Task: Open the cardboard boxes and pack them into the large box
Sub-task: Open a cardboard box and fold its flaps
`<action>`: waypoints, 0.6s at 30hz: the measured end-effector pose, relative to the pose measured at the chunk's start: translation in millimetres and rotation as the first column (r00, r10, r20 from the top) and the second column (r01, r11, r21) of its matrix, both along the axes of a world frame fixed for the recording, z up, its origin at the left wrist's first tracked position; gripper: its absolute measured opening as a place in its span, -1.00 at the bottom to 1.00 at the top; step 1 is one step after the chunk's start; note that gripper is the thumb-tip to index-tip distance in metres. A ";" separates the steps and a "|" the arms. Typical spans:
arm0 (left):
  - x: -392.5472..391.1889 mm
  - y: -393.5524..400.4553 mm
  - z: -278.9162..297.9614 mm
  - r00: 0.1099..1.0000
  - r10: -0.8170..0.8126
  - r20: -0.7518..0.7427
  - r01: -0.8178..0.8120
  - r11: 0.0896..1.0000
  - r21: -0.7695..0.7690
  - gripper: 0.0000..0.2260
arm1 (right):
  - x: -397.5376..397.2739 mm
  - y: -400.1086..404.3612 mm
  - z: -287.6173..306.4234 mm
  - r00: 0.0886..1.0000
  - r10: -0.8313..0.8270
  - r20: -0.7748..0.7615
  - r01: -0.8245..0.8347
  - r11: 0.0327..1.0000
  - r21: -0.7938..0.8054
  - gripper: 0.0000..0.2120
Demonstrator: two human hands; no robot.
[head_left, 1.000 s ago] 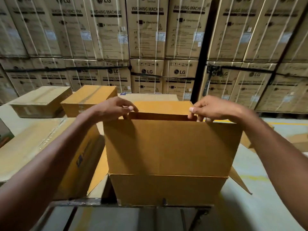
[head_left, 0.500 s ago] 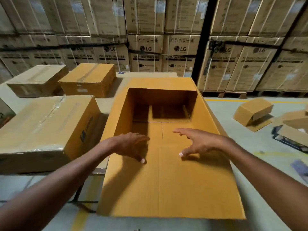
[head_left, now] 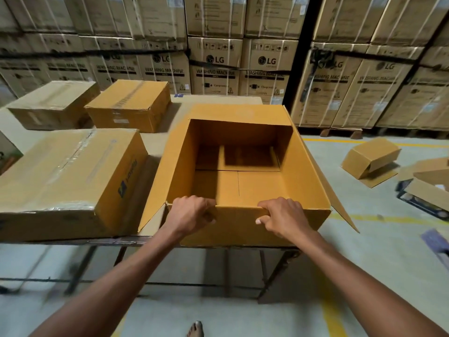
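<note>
Both hands grip near rim of open large box (head_left: 308, 181) on table (head_left: 155, 142): left hand (head_left: 192, 214), right hand (head_left: 283, 216). Box interior holds nothing. Taped cardboard box (head_left: 65, 173) left of left hand.

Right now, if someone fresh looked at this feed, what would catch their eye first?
The big open box, empty, at the table's near edge, with the left hand and right hand gripping its near wall. Then three taped boxes to its left, the largest nearest, and the wall of washing machine cartons behind.
</note>
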State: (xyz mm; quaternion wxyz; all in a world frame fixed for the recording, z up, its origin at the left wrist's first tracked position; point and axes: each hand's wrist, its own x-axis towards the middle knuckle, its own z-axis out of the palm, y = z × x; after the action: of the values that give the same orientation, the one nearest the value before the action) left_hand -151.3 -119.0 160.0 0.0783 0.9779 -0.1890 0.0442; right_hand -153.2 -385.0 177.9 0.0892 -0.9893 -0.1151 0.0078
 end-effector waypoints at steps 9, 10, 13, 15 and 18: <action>-8.5 0.6 5.5 0.997 -0.042 -0.066 0.040 0.999 -0.031 -0.70 | -3.8 -10.6 4.8 0.991 0.100 -0.088 -0.093 0.992 0.079 -0.51; -9.7 0.1 6.8 0.996 -0.048 -0.077 0.046 0.998 -0.031 -0.68 | -5.2 -11.1 6.1 0.990 0.107 -0.094 -0.100 0.992 0.080 -0.49; -7.0 -2.9 17.3 0.981 -0.061 -0.183 0.060 0.998 -0.010 -0.60 | -3.4 -11.4 11.9 0.978 0.132 -0.161 -0.124 0.990 0.061 -0.41; 0.5 -4.5 27.9 0.949 -0.057 -0.311 0.031 0.996 -0.089 -0.38 | 6.0 -10.4 20.1 0.969 0.139 -0.206 -0.125 0.989 0.081 -0.31; 23.2 -9.8 39.8 0.955 -0.045 -0.295 -0.030 0.969 -0.245 -0.14 | 37.3 -4.2 35.6 0.979 0.124 -0.164 -0.100 0.984 0.145 -0.34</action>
State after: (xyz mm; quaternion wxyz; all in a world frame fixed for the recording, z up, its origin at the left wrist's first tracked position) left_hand -128.1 -128.8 199.8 0.2270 0.9552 -0.1717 -0.0809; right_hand -115.9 -389.2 213.6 0.1654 -0.9685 -0.1629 0.0904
